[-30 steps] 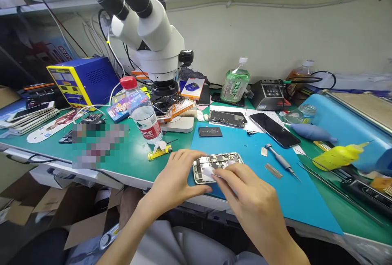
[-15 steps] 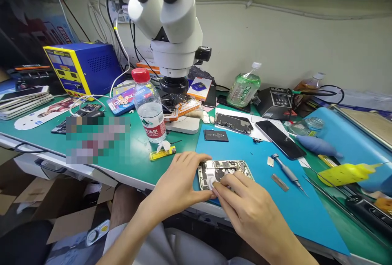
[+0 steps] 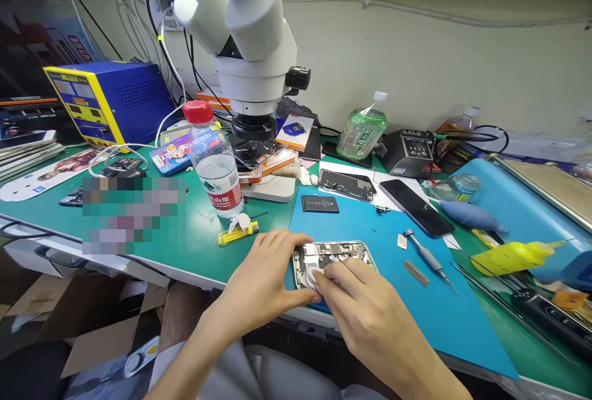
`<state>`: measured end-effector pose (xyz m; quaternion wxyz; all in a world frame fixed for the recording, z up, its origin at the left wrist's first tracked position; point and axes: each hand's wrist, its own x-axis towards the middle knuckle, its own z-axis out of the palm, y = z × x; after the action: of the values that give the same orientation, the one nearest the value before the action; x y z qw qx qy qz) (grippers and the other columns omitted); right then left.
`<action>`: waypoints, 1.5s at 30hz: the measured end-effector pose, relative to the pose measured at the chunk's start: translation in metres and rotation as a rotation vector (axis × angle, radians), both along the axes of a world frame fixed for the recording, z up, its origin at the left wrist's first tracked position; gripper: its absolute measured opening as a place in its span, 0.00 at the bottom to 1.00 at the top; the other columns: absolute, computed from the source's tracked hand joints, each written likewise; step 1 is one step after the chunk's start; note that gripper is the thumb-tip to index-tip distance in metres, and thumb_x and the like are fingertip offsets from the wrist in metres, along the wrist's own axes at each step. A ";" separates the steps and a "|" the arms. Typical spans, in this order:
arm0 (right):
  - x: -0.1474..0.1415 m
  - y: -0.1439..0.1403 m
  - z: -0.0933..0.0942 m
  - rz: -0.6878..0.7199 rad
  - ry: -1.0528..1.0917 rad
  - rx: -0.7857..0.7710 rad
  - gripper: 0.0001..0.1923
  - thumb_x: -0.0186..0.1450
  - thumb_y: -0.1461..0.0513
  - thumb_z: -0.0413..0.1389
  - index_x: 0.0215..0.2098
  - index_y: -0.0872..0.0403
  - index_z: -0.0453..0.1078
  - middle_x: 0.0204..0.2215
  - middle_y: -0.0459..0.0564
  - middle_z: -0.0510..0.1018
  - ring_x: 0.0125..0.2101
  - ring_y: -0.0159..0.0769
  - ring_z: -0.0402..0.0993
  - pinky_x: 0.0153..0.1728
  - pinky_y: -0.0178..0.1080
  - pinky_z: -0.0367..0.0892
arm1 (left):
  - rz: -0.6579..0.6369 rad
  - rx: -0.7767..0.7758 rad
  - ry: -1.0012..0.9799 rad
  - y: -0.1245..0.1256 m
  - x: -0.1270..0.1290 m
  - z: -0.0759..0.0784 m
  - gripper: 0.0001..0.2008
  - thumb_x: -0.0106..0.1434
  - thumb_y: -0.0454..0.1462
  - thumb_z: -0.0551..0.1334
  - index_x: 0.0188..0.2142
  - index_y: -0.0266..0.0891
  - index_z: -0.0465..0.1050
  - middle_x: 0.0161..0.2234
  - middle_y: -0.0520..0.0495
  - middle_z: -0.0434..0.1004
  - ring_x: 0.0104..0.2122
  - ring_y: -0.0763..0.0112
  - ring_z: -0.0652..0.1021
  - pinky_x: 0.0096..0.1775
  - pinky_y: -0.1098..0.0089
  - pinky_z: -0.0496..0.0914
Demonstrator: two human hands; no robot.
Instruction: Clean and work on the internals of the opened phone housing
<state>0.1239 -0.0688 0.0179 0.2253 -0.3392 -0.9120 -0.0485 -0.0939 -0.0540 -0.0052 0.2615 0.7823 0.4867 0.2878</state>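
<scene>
An opened phone (image 3: 340, 251) with bare circuit parts lies on the blue mat (image 3: 416, 301) near the bench's front edge. My left hand (image 3: 261, 280) grips the phone's left end, thumb underneath and fingers along its top edge. My right hand (image 3: 365, 314) presses a small white wad (image 3: 309, 277) onto the phone's inner left part with its fingertips. A grey screwdriver (image 3: 428, 259) and a small metal strip (image 3: 416, 272) lie on the mat to the right of the phone.
A white microscope (image 3: 245, 42) stands behind, with a water bottle (image 3: 213, 163) and a yellow lighter (image 3: 237, 233) at its left front. A black battery (image 3: 320, 203), another opened phone (image 3: 346, 182), a dark screen (image 3: 414, 199), a green bottle (image 3: 363, 129) and a yellow squeeze bottle (image 3: 513, 257) lie around.
My right hand has slid left along the phone with the white wad, closer to my left hand. The camera has dipped and shifted a little.
</scene>
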 end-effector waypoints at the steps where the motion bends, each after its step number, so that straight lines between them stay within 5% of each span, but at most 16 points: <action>1: 0.001 -0.001 0.000 0.000 0.004 -0.002 0.14 0.76 0.71 0.49 0.45 0.56 0.77 0.32 0.49 0.75 0.32 0.39 0.66 0.32 0.43 0.62 | 0.002 0.001 0.003 0.000 0.000 0.001 0.35 0.60 0.42 0.78 0.62 0.51 0.67 0.59 0.46 0.75 0.60 0.49 0.73 0.58 0.50 0.71; 9: 0.017 0.001 0.007 0.050 0.152 -0.072 0.12 0.76 0.68 0.53 0.45 0.52 0.78 0.35 0.49 0.79 0.35 0.38 0.72 0.36 0.40 0.69 | 0.014 -0.007 0.005 0.000 0.001 0.003 0.36 0.59 0.45 0.79 0.63 0.49 0.67 0.60 0.44 0.75 0.60 0.47 0.73 0.59 0.49 0.71; 11: 0.028 -0.002 0.008 -0.071 0.370 -0.050 0.09 0.76 0.66 0.56 0.45 0.50 0.79 0.38 0.49 0.79 0.38 0.37 0.75 0.39 0.39 0.71 | 0.018 -0.008 0.007 0.000 0.000 0.002 0.39 0.58 0.45 0.79 0.64 0.50 0.66 0.61 0.44 0.74 0.62 0.47 0.72 0.60 0.49 0.71; 15: 0.072 -0.019 0.001 -0.601 0.778 -0.050 0.09 0.75 0.55 0.59 0.39 0.47 0.78 0.35 0.45 0.79 0.34 0.37 0.76 0.37 0.38 0.71 | 0.020 0.029 0.037 0.001 0.000 -0.003 0.44 0.59 0.46 0.78 0.70 0.49 0.61 0.67 0.42 0.68 0.67 0.47 0.68 0.65 0.48 0.67; 18: 0.109 -0.036 -0.009 -0.807 0.588 -0.070 0.16 0.71 0.46 0.61 0.46 0.46 0.81 0.38 0.46 0.82 0.31 0.37 0.76 0.33 0.38 0.71 | 0.044 0.063 0.073 0.001 0.001 -0.009 0.39 0.60 0.47 0.76 0.67 0.48 0.66 0.66 0.42 0.68 0.65 0.45 0.68 0.64 0.46 0.68; 21: 0.132 -0.050 -0.016 -0.819 0.427 0.029 0.19 0.72 0.44 0.58 0.43 0.49 0.78 0.33 0.47 0.81 0.25 0.35 0.74 0.27 0.38 0.69 | 0.058 0.113 0.087 0.001 0.002 -0.017 0.29 0.63 0.46 0.73 0.62 0.48 0.71 0.63 0.42 0.71 0.62 0.46 0.71 0.63 0.46 0.68; 25: 0.147 -0.058 -0.014 -0.864 0.238 0.149 0.23 0.75 0.41 0.53 0.42 0.47 0.80 0.46 0.51 0.80 0.31 0.36 0.77 0.26 0.37 0.68 | 0.060 0.120 0.088 0.002 0.001 -0.024 0.28 0.65 0.49 0.71 0.62 0.49 0.71 0.62 0.43 0.71 0.62 0.45 0.70 0.62 0.46 0.68; 29: 0.172 -0.046 -0.004 -1.050 0.325 0.272 0.29 0.75 0.40 0.49 0.50 0.53 0.76 0.47 0.59 0.79 0.30 0.39 0.73 0.36 0.45 0.72 | 0.066 0.058 0.072 0.003 0.000 -0.025 0.28 0.68 0.50 0.69 0.65 0.53 0.68 0.62 0.44 0.72 0.62 0.47 0.70 0.62 0.47 0.67; 31: 0.187 -0.033 0.000 -1.098 0.320 0.269 0.36 0.72 0.36 0.50 0.58 0.57 0.73 0.49 0.64 0.79 0.40 0.52 0.76 0.43 0.53 0.72 | 0.068 0.027 0.063 0.003 0.000 -0.023 0.29 0.68 0.49 0.68 0.66 0.54 0.66 0.62 0.45 0.72 0.63 0.49 0.70 0.62 0.48 0.67; 35: 0.206 -0.004 0.000 -1.109 0.268 0.186 0.45 0.67 0.30 0.47 0.57 0.58 0.74 0.51 0.70 0.80 0.54 0.71 0.71 0.54 0.68 0.62 | 0.063 0.010 0.047 0.003 0.000 -0.020 0.29 0.68 0.49 0.68 0.66 0.54 0.67 0.61 0.46 0.73 0.63 0.49 0.70 0.62 0.50 0.68; 40: 0.209 0.009 0.000 -1.118 0.347 0.111 0.42 0.67 0.32 0.49 0.55 0.58 0.74 0.46 0.70 0.82 0.52 0.73 0.73 0.56 0.71 0.61 | 0.078 0.033 0.048 0.002 0.000 -0.017 0.28 0.67 0.47 0.69 0.65 0.53 0.68 0.61 0.46 0.73 0.62 0.49 0.71 0.61 0.51 0.69; 45: 0.196 -0.009 0.010 -1.120 0.497 0.108 0.38 0.66 0.36 0.56 0.63 0.50 0.70 0.56 0.63 0.79 0.59 0.70 0.71 0.59 0.68 0.65 | 0.081 0.038 0.085 0.002 0.001 -0.016 0.28 0.67 0.47 0.68 0.65 0.52 0.68 0.61 0.46 0.72 0.61 0.50 0.72 0.62 0.51 0.69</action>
<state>0.3200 -0.0778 0.0278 0.3882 -0.7562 -0.5116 -0.1252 -0.0928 -0.0518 -0.0208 0.2136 0.7782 0.5232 0.2739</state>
